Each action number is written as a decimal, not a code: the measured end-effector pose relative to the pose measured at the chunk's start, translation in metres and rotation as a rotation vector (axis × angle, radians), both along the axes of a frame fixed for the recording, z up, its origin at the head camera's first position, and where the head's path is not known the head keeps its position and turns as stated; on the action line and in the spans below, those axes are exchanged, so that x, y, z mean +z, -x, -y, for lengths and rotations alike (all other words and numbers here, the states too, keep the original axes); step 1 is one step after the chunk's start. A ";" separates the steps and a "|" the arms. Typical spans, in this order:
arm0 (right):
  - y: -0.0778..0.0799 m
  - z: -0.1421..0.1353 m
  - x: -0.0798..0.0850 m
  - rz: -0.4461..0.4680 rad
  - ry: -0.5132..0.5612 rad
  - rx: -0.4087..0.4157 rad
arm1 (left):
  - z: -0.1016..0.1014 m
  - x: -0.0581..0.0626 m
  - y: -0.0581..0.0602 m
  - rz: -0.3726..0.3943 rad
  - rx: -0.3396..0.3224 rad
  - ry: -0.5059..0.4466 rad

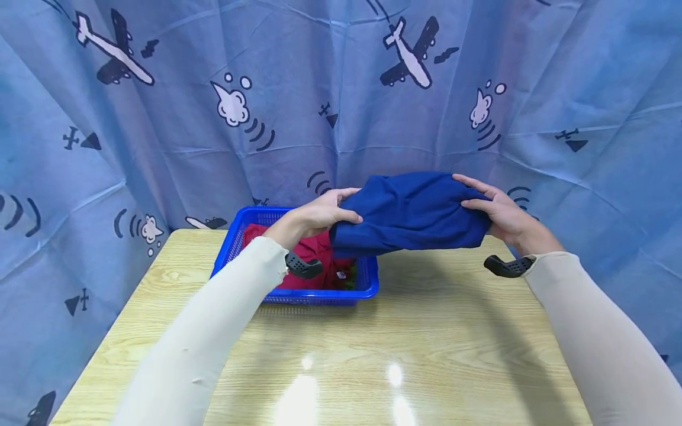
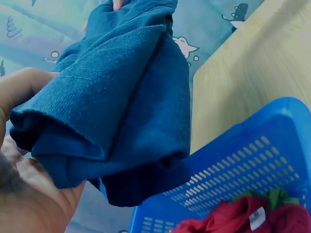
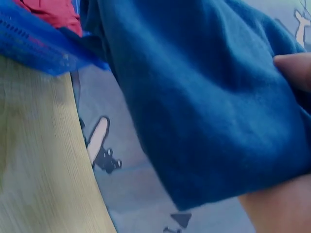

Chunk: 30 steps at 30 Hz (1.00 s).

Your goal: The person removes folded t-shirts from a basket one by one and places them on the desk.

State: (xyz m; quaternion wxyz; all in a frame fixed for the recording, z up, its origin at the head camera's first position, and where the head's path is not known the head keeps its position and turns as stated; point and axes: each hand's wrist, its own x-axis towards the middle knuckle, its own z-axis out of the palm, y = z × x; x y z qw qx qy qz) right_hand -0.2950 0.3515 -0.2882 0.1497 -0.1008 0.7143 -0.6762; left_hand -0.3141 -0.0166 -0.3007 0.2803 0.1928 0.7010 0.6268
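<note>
A folded dark blue cloth garment [image 1: 410, 210] is stretched sideways between both hands, raised over the table and overlapping the basket's right side in the head view. My left hand [image 1: 322, 213] grips its left end, thumb on the near face; the left wrist view shows the layered folds of the garment [image 2: 116, 107] at that end. At the other end my right hand [image 1: 501, 213] holds the garment, thumb on top and the palm beneath. Below the left hand stands a blue plastic basket [image 1: 314, 296] with red cloth [image 1: 298, 281] in it, a white tag showing on the red cloth.
The wooden table [image 1: 426, 331] runs toward me under both arms. A bit of green cloth [image 2: 279, 198] shows beside the red cloth in the basket. Behind the table hangs a blue curtain [image 1: 298, 106] with airplane prints, close to its back edge.
</note>
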 end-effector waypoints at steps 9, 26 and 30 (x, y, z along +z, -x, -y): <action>0.004 -0.032 -0.011 0.030 0.035 -0.018 | -0.035 -0.006 0.003 -0.044 0.003 0.050; 0.010 -0.055 -0.037 0.052 -0.130 -0.122 | -0.082 -0.042 -0.004 -0.289 0.149 0.172; 0.011 -0.058 -0.049 0.058 -0.070 -0.087 | -0.085 -0.053 -0.004 -0.293 0.155 0.218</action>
